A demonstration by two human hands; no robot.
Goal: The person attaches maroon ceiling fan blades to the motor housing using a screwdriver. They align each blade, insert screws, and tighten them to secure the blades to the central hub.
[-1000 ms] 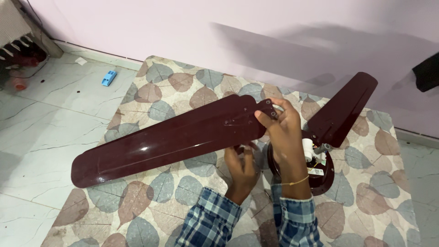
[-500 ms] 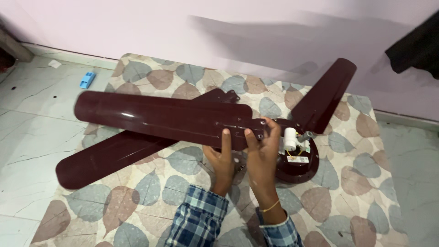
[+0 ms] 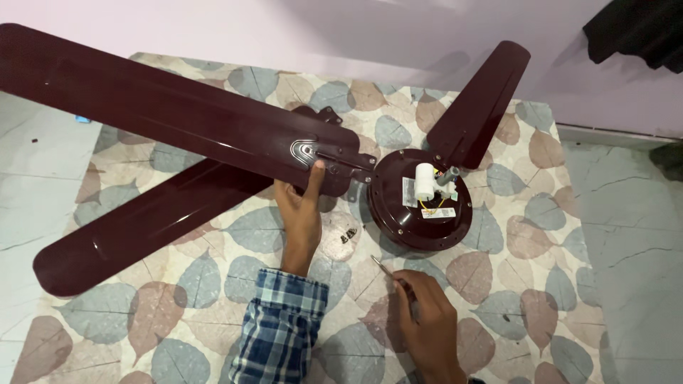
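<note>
A maroon ceiling fan lies on a leaf-patterned mat (image 3: pixel 541 284). Its round motor hub (image 3: pixel 398 213) faces up, with a white cylinder (image 3: pixel 425 181) and wires on top. One blade (image 3: pixel 484 99) points to the upper right and a second blade (image 3: pixel 142 227) lies to the lower left. My left hand (image 3: pixel 300 210) grips the bracket end of a third blade (image 3: pixel 178 114), held over the second one, its bracket close to the hub. My right hand (image 3: pixel 427 320) rests low on the mat, closed on a thin metal tool (image 3: pixel 380 267). Two small screws (image 3: pixel 347 235) lie between my hands.
A pale pink wall runs along the back. Grey tiled floor (image 3: pixel 633 213) surrounds the mat on the left and right. A dark cloth (image 3: pixel 640 28) hangs in the top right corner.
The held blade has swung up and left over the lying blade. My right hand has let go of it and dropped to the mat, where it now holds the tool.
</note>
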